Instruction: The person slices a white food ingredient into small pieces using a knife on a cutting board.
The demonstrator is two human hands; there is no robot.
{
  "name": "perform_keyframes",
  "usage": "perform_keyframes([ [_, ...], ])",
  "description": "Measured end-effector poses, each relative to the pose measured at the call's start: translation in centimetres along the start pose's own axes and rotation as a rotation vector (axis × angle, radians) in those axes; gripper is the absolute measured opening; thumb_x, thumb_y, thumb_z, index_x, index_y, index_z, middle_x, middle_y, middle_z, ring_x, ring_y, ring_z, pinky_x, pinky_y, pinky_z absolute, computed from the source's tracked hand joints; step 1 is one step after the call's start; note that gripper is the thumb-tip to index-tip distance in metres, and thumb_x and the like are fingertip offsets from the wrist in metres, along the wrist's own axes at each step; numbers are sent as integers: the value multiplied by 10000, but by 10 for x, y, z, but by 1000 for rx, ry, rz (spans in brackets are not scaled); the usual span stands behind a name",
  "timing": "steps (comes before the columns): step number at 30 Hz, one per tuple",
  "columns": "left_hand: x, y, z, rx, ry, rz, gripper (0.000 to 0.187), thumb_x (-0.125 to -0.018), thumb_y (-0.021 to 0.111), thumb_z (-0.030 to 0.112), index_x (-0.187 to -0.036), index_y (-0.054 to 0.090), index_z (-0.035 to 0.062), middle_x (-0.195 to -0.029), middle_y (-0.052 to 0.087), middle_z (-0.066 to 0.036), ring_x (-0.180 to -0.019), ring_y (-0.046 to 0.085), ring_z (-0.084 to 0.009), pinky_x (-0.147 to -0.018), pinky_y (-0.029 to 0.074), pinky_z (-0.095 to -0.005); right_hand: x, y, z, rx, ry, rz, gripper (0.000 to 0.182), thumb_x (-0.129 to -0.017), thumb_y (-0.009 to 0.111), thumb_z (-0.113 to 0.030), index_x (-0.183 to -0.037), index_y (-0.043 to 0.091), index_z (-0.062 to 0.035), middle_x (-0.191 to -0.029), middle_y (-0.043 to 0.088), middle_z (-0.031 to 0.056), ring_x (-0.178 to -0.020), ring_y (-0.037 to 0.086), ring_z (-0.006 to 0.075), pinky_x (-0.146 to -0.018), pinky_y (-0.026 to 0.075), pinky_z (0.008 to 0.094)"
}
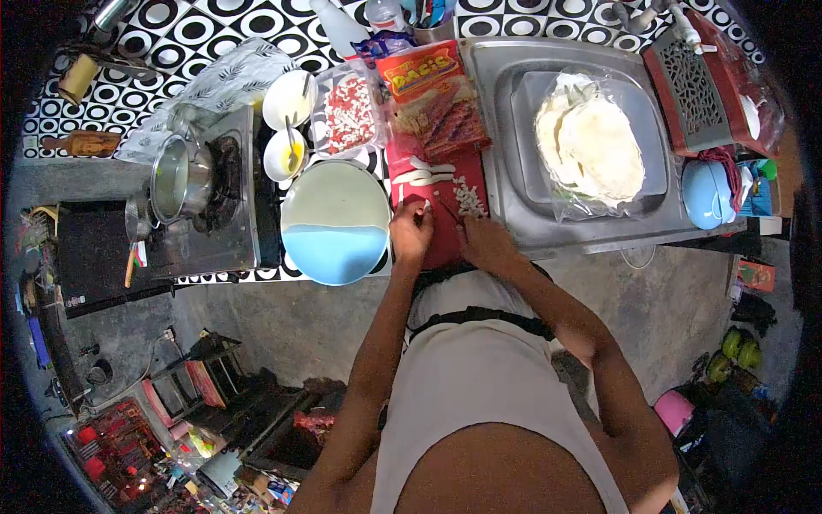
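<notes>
Holding a small white piece (427, 205) at the bent, drawn-together fingertips of the left hand (411, 226), over the red board (443, 244). Gripping a thin knife (447, 208), partly hidden, with the curled fingers of the right hand (482, 242). Just beyond, on the same board, white strips (428, 179) and, to their right, diced bits (468, 199). Farther out, a printed bag (432, 98) at the board's far end, a wide basin (336, 193) to the left, and pale flat rounds (599, 150) in clear plastic over the metal sink (505, 171) to the right.

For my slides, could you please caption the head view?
Left hand and right hand at a red board bearing white strips and diced pieces, large bowl alongside.
</notes>
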State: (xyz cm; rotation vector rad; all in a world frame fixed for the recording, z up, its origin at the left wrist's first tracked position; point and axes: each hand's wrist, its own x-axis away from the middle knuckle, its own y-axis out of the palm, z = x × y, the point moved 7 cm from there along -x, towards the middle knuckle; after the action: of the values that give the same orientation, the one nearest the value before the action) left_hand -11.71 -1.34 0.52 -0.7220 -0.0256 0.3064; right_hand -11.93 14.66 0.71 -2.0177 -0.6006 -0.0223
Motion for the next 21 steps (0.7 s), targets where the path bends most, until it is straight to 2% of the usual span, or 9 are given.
perform_keyframes([
  [2,0,0,0,10,4,-8,195,-752,621,132,-926,622,43,-809,588,-173,-713,595,-333,-650,479,-392,1,3,0,35,-13,-24,326,-877,440,-285,-977,520,15,-803,601,264,-764,609,397,-730,476,495],
  [5,0,-3,9,-5,25,-11,280,-745,610,118,-1019,604,62,-878,564,-170,-783,585,-339,-693,480,-400,3,-5,-7,39,-17,-49,329,-876,438,-291,-974,520,12,-797,601,260,-756,609,400,-722,476,505],
  [8,2,0,20,-150,72,-103,361,-738,596,88,-1099,578,94,-947,529,-163,-882,559,-344,-748,470,-415,3,-4,-8,47,-45,-17,326,-872,443,-292,-971,518,9,-770,602,253,-740,608,406,-707,476,513],
  [10,0,4,19,-124,49,-137,377,-733,598,70,-1107,578,105,-977,510,-157,-931,538,-343,-783,460,-412,5,-4,-7,51,-101,46,321,-870,446,-288,-970,517,8,-756,604,248,-728,609,406,-698,478,514],
  [14,-10,8,29,-115,38,-210,414,-711,608,41,-1118,574,113,-1030,493,-146,-977,516,-339,-829,447,-403,4,-14,-8,2,-41,17,310,-858,453,-275,-968,518,7,-758,609,243,-737,614,403,-696,479,513],
  [18,-19,24,11,174,-103,-273,445,-695,613,33,-1131,561,109,-1065,488,-135,-1005,499,-341,-851,437,-396,5,-19,-9,33,25,-42,313,-850,455,-273,-978,518,6,-777,614,243,-761,617,399,-710,476,514],
  [21,-22,24,7,229,-125,-230,441,-695,619,59,-1129,555,100,-1067,494,-137,-1014,493,-341,-853,435,-393,5,-17,-7,67,41,-68,316,-852,449,-272,-985,517,7,-781,616,243,-756,617,398,-707,477,514],
])
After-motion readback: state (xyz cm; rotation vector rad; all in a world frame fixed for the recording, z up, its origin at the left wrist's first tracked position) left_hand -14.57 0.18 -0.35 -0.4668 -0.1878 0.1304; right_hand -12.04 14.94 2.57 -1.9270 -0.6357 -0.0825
